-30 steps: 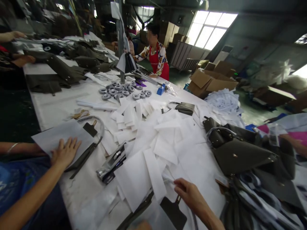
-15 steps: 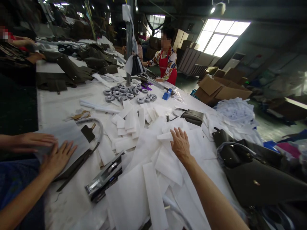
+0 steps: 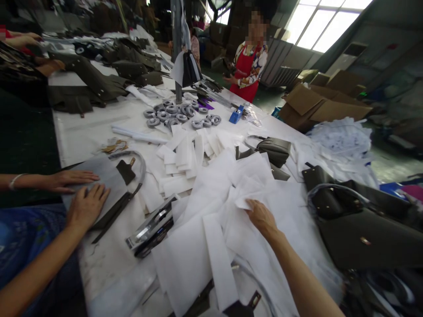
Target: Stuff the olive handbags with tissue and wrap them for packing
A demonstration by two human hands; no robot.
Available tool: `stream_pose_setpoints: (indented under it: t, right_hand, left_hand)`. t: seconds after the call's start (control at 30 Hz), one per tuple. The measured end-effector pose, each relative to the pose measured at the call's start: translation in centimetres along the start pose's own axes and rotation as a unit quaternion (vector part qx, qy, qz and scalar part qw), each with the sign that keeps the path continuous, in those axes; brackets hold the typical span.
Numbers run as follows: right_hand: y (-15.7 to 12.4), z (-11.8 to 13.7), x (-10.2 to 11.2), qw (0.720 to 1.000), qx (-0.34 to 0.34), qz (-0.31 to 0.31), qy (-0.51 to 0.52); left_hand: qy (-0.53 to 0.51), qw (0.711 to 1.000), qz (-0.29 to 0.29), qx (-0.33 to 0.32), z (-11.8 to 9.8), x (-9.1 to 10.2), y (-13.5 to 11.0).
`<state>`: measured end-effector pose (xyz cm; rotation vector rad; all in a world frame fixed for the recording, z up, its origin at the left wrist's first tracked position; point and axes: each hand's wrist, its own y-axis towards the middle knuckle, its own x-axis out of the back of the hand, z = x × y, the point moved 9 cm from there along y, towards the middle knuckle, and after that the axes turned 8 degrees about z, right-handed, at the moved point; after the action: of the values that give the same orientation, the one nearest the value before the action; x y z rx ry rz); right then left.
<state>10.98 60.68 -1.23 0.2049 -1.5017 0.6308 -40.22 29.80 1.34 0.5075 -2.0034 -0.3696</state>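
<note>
My right hand (image 3: 264,218) reaches in from the lower right. Its thumb and fingers are pinched on the edge of a thin white foam sheet (image 3: 243,203) in the loose pile. More white foam sheets (image 3: 181,259) and a narrow foam strip (image 3: 220,264) lie to its left and in front. Partly under them at the bottom is a dark olive bag piece (image 3: 243,308) with a clear-wrapped handle. My left hand is out of view. The two hands at the left belong to a co-worker, whose near hand (image 3: 86,207) lies on a foam sheet over a dark bag.
A tape dispenser (image 3: 153,226) lies left of the pile. Beyond are small white foam pieces (image 3: 185,154), grey rolled coils (image 3: 172,112) and a blue tape cutter (image 3: 236,114). Dark olive bags (image 3: 363,233) occupy the right side. A person in a red apron (image 3: 246,70) stands across the table.
My right hand has gone from spread fingers above the sheets to a pinch on one sheet's edge. The view has shifted, and the person across has raised their hands from the table.
</note>
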Motion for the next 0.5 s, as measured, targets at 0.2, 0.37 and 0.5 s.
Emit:
stream_pose_setpoints:
  t: [0.2,0.37,0.5]
  right_hand:
    - [-4.0,2.3,4.4,0.983,0.037,-0.178,-0.002]
    - [-9.8,9.1,6.0,0.942,0.182,-0.277,0.052]
    - [-13.8,12.4,2.2,0.944,0.24,-0.205,0.092]
  left_hand:
    - [0.104,0.994,-0.014,0.028,-0.2,0.4,-0.6]
    - [0.094,0.994,0.001,0.058,-0.1,0.6,-0.3]
    - [0.164,0.986,-0.006,0.044,-0.7,0.9,-0.3]
